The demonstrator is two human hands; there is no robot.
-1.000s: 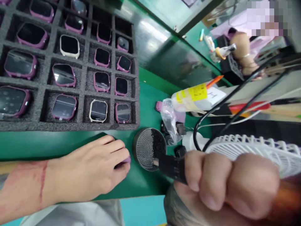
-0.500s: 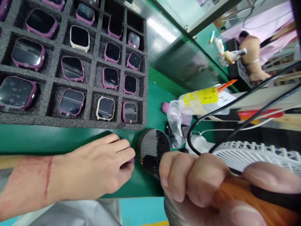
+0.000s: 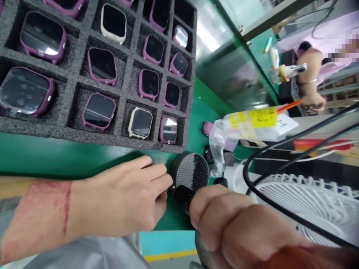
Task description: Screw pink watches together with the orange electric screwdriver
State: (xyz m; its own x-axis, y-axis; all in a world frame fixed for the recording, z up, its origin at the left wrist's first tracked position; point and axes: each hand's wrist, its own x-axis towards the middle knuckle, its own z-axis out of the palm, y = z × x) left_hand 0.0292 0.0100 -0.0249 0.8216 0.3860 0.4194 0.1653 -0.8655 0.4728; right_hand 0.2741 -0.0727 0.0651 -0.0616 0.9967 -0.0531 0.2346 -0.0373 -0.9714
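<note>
My left hand (image 3: pixel 131 194) is closed at the table's front edge, its fingers curled round a small purple piece that looks like a watch case, nearly all hidden. My right hand (image 3: pixel 238 220) wraps an electric screwdriver with a black front end (image 3: pixel 183 198) and an orange body. Its tip points left, at my left fingertips; whether it touches the piece I cannot tell. Just behind the tip stands a round dish (image 3: pixel 182 170) with a dimpled grey floor and tiny black screws heaped on its right side.
A grey foam tray (image 3: pixel 36 129) holds several purple and cream smartwatches (image 3: pixel 141 122) at the back left. Right of it lie a purple case (image 3: pixel 207 128), a plastic bag (image 3: pixel 220 142) and a yellow-labelled bottle (image 3: pixel 252 118). A black cable (image 3: pixel 280 201) crosses a white fan (image 3: pixel 322 194). A co-worker's hand (image 3: pixel 312 101) is beyond.
The view has shifted, so the tray and dish sit further right in it. Both hands keep their grips, and the screwdriver is tilted more, its orange body lower in view.
</note>
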